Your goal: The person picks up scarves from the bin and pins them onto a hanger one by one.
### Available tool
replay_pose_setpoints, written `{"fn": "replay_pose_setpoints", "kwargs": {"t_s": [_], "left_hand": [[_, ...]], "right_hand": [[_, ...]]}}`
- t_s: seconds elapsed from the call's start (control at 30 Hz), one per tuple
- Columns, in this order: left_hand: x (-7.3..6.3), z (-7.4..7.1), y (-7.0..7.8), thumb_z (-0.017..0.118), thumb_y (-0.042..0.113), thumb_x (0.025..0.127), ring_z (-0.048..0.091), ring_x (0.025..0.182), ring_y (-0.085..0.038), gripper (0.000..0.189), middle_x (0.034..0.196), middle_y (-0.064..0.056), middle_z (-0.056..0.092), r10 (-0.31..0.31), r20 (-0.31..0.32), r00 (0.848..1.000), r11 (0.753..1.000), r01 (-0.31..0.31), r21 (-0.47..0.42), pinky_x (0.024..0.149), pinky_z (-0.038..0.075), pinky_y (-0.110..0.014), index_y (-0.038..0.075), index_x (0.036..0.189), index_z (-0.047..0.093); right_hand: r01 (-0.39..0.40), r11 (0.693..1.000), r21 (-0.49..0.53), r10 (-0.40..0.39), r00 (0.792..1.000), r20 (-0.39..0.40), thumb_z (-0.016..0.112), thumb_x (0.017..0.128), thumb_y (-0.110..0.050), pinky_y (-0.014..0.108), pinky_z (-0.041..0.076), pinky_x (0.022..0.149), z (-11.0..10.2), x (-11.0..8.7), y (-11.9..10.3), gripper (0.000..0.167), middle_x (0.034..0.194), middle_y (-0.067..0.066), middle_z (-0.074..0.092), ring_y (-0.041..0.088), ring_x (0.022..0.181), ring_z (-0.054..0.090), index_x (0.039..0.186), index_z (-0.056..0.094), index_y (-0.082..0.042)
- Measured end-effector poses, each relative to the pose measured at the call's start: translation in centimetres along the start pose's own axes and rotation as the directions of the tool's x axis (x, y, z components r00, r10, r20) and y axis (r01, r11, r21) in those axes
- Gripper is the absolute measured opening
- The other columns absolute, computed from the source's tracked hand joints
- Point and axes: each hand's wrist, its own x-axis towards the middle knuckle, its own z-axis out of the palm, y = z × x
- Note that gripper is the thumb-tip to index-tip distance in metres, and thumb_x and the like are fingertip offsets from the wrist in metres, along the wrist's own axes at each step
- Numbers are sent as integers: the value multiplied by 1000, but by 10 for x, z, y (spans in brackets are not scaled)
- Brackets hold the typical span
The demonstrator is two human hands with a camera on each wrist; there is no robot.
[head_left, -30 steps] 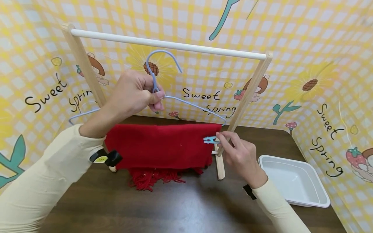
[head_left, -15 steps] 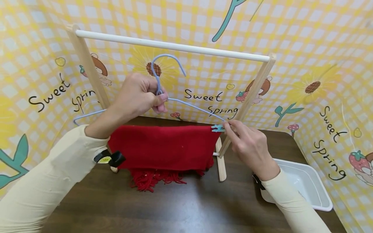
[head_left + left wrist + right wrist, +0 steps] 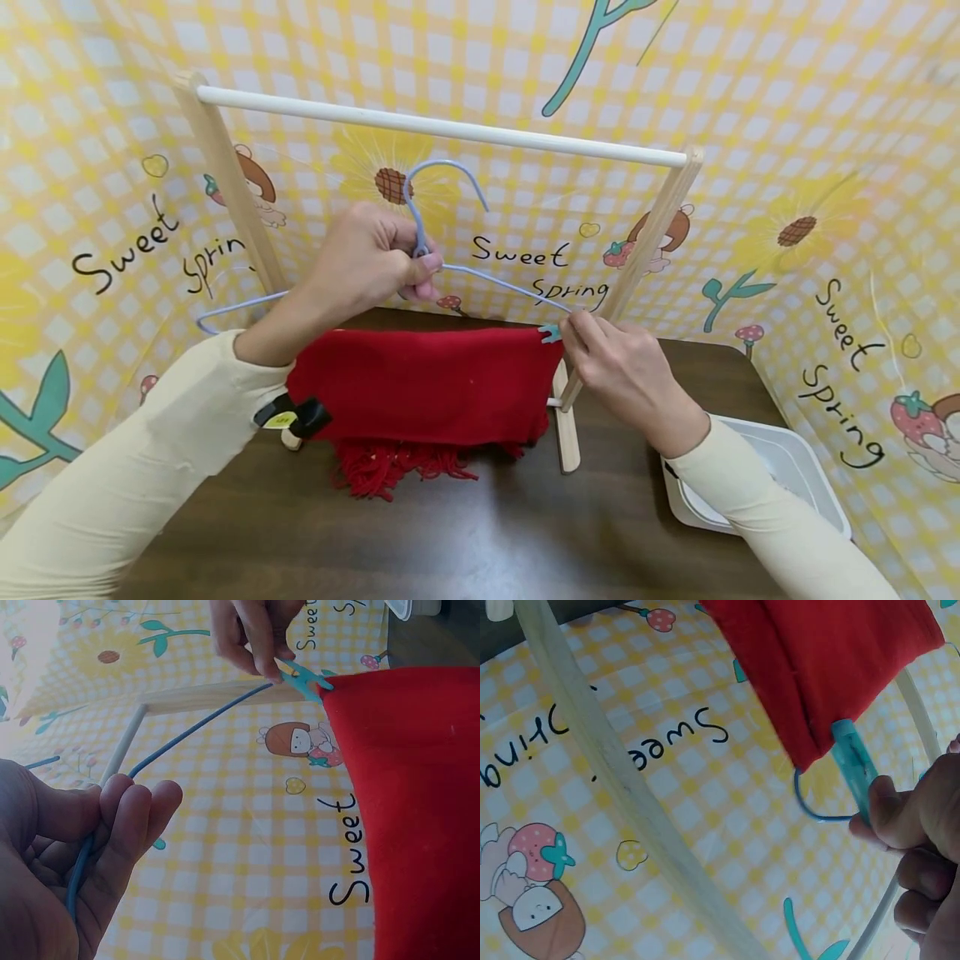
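Note:
My left hand (image 3: 367, 258) pinches the blue wire hanger (image 3: 510, 286) at the base of its hook, below the rack's bar. A red fringed scarf (image 3: 427, 383) hangs folded over the hanger's lower part. At the scarf's upper right corner, my right hand (image 3: 618, 367) pinches a teal clothespin (image 3: 550, 334) between thumb and fingers. In the left wrist view the clothespin (image 3: 304, 679) meets the scarf's corner with its jaw end. The right wrist view shows the clothespin (image 3: 855, 761) at the cloth edge, beside the hanger's curved end (image 3: 817, 816). My left forearm hides the scarf's left end.
Behind the hanger stands a wooden rack with a white top bar (image 3: 450, 129) and a right post (image 3: 645, 237). A white plastic basin (image 3: 813, 450) sits on the dark table (image 3: 480, 550) at right, partly behind my right forearm. Patterned yellow sheeting (image 3: 750, 108) surrounds the table.
My right hand has raised the clothespin from in front of the scarf to its upper right corner. My left hand and the hanger have shifted slightly down and right.

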Motion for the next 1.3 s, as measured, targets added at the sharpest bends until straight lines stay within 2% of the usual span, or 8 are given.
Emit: {"fn": "replay_pose_setpoints", "kwargs": {"t_s": [0.2,0.37,0.53,0.6,0.73,0.9,1.03,1.3], "left_hand": [[-1,5,2,67,-1,93,70,54,-13,19,63,-7,71,2,17,1000,1000,-1,-30,57,62,-27,-5,76,74],[-3,10,4,66,-7,92,74,58,-21,13,60,-8,68,-45,55,998,985,53,-162,59,64,-33,-12,84,74],[-2,13,5,65,-7,92,74,58,-22,14,57,-8,65,-46,54,998,983,54,-177,59,64,-34,-12,83,74],[-1,14,6,65,-5,92,74,58,-23,16,56,-8,65,-32,45,998,987,39,-156,59,64,-34,-10,80,74],[0,15,5,66,-3,93,74,59,-25,19,55,-7,66,-9,30,1000,993,13,-120,60,64,-33,-7,78,75],[-1,16,2,66,-4,93,72,56,-22,17,56,-6,67,-19,21,1000,992,21,-121,61,64,-32,-8,79,75],[-1,17,-1,66,-4,93,72,56,-22,16,56,-6,67,-28,16,999,990,30,-139,61,64,-33,-8,80,75],[-2,14,0,67,-4,93,72,55,-19,13,54,-5,64,-57,6,998,983,58,-173,59,64,-33,-10,84,74]], "right_hand": [[46,997,-55,-42,996,74,42,102,9,23,25,41,0,4,-3,28,81,12,50,18,54,43,94,68,8],[57,998,-27,-54,993,106,43,101,10,24,27,40,2,3,-4,26,84,11,50,17,55,42,96,69,7],[-51,989,138,52,999,3,54,100,4,31,54,46,10,-3,-6,20,99,15,66,21,69,67,107,73,6],[-95,978,183,109,992,-66,57,98,4,33,55,46,15,-6,-7,21,105,16,72,23,71,72,111,74,5],[-138,966,218,182,963,-197,54,97,6,27,37,35,26,-10,-10,24,109,16,77,22,54,66,112,74,4],[-86,980,180,144,928,-342,61,98,3,23,20,35,37,-13,-15,19,115,16,75,18,45,54,112,74,4],[-49,984,171,122,885,-449,66,95,3,22,28,34,44,-13,-19,18,113,19,75,18,45,53,111,73,7],[-38,991,127,109,784,-611,74,89,2,28,52,42,50,-8,-22,20,104,24,76,23,64,73,105,69,13]]}}
